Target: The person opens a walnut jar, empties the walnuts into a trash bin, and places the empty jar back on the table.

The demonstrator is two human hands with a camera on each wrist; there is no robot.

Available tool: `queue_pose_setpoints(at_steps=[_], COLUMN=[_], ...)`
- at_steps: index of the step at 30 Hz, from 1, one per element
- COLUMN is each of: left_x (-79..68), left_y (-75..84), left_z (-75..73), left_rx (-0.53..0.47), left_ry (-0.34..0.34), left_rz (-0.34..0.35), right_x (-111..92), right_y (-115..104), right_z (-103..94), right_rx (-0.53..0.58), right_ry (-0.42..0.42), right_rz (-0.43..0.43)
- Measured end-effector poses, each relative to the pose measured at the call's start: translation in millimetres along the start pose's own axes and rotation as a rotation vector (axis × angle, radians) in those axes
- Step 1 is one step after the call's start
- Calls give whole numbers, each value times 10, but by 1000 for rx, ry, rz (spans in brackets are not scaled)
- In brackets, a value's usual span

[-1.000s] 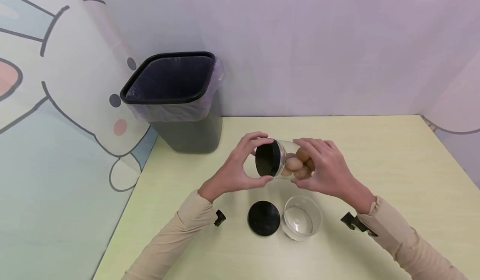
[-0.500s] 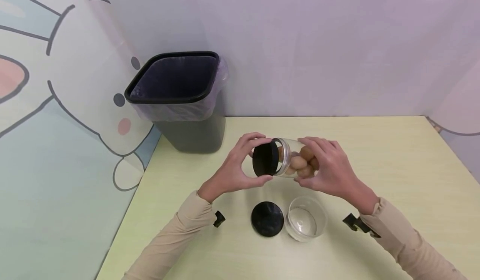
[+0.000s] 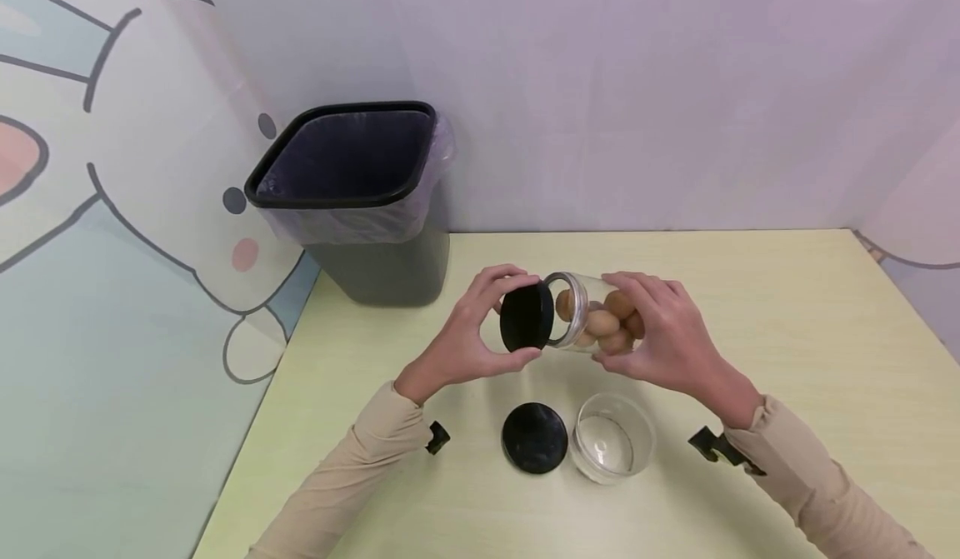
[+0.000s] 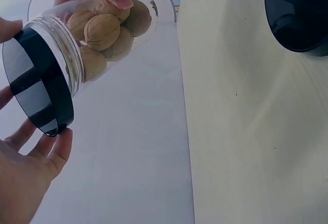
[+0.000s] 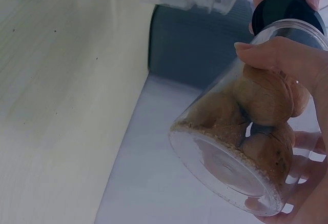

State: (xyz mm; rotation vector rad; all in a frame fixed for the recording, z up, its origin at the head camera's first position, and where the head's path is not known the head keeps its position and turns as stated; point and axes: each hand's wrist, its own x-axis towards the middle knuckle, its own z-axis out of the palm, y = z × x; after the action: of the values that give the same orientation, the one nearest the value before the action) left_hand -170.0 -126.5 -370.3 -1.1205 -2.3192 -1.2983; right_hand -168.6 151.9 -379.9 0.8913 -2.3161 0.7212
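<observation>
My left hand (image 3: 476, 330) pinches a round black lid (image 3: 527, 317) by its rim, thumb below and fingers above. Right beside the lid is the mouth of a clear jar (image 3: 577, 313), which lies sideways in the air. The right hand (image 3: 663, 334) grips this jar around its base end. Inside are several brown walnuts (image 3: 602, 323), close up as walnuts (image 4: 102, 32) with ridged shells in the left wrist view. Fine crumbs line the jar bottom (image 5: 220, 162) in the right wrist view. The hand covers part of the jar.
On the pale table (image 3: 787, 334), a second black lid (image 3: 535, 438) lies flat, nearer the person. Next to it an open clear jar (image 3: 613, 442) stands upright. A grey bin (image 3: 382, 267) with a plastic liner stands at the back left, near the wall.
The lid has come off the jar mouth: jar and right hand have moved right, the lid and left hand slightly left. A gap at the mouth now shows a walnut near the opening.
</observation>
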Motion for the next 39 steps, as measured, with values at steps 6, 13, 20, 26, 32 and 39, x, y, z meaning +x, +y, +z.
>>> queue_pose_setpoints(at_steps=[6, 13, 20, 26, 32, 39], left_x=[-22, -44, -36, -47, -54, -79], left_y=[-15, -40, -92, -115, -128, -144], left_z=[-1, 6, -4, -4, 4, 13], left_rx=[12, 21, 32, 40, 48, 65], left_ry=[3, 0, -2, 10, 13, 17], left_rz=[-21, -40, -47, -63, -90, -125], right_x=[-4, -8, -10, -10, -7, -13], right_y=[17, 32, 44, 48, 41, 30], right_z=[-6, -32, -61, -97, -136, -169], right_rx=[1, 1, -2, -8, -7, -2], right_ry=[19, 32, 39, 43, 48, 45], right_rz=[2, 14, 21, 19, 25, 26])
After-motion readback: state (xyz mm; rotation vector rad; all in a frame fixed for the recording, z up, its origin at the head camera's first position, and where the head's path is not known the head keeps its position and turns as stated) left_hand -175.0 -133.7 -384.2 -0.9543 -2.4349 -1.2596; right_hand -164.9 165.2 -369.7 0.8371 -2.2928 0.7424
